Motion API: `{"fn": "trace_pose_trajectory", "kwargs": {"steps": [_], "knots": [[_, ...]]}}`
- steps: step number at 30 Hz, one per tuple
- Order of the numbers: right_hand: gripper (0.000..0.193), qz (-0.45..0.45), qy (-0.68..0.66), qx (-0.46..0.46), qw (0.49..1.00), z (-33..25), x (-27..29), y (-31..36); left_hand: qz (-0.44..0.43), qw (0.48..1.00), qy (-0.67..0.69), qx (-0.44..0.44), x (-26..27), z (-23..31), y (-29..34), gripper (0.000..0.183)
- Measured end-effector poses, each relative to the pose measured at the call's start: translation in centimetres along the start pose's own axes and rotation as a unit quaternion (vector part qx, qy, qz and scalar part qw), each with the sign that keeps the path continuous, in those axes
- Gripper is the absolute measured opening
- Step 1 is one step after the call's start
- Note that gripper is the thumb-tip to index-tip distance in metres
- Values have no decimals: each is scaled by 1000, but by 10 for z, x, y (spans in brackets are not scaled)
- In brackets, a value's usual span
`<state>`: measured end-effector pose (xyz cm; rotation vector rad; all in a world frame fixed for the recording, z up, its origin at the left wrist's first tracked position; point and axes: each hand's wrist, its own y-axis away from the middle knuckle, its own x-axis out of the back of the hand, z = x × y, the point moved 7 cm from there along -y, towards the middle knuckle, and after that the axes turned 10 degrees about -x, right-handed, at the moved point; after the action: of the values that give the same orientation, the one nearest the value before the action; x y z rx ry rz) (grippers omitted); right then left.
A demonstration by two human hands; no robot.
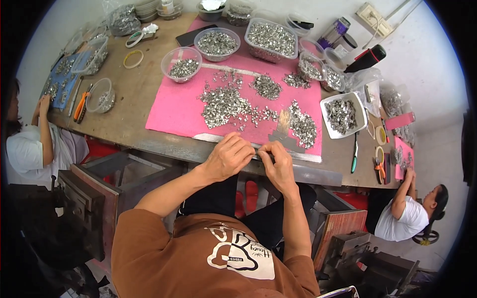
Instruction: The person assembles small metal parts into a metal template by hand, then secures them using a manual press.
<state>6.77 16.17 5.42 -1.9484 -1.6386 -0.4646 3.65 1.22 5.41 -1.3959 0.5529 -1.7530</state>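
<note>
My left hand (230, 156) and my right hand (277, 161) meet at the front edge of the table, fingertips close together. Both are closed in a pinch; what sits between the fingers is too small to make out. Just beyond them a pink mat (169, 107) carries a wide heap of small shiny metal pieces (223, 107). A smaller heap (266, 87) lies behind it, and another pile (303, 126) is to the right. Beside my right hand lies a flat grey plate (287, 142), with a tan, bristle-like strip (284, 120) above it.
Clear tubs (217, 43) of metal pieces line the back. At right stand a white tray (343, 116), a green-handled brush (354, 154) and a black bottle (366, 58). One person (405, 213) works at right, another (37, 146) at left, near orange-handled pliers (81, 107).
</note>
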Motion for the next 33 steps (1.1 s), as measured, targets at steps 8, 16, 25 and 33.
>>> {"fn": "trace_pose_trajectory", "kwargs": {"steps": [8, 16, 25, 33], "knots": [[7, 26, 22, 49, 998, -4, -2, 9, 4, 1000, 25, 13, -1, -4, 3, 14], [8, 31, 3, 30, 999, -4, -1, 9, -9, 992, 103, 71, -7, -11, 10, 12], [6, 34, -23, -3, 999, 0, 2, 10, -49, 996, 14, 71, -5, 3, 1, 15], [6, 38, -23, 14, 999, 0, 1, 10, -54, 998, -9, 21, 0, 4, 6, 18]]}}
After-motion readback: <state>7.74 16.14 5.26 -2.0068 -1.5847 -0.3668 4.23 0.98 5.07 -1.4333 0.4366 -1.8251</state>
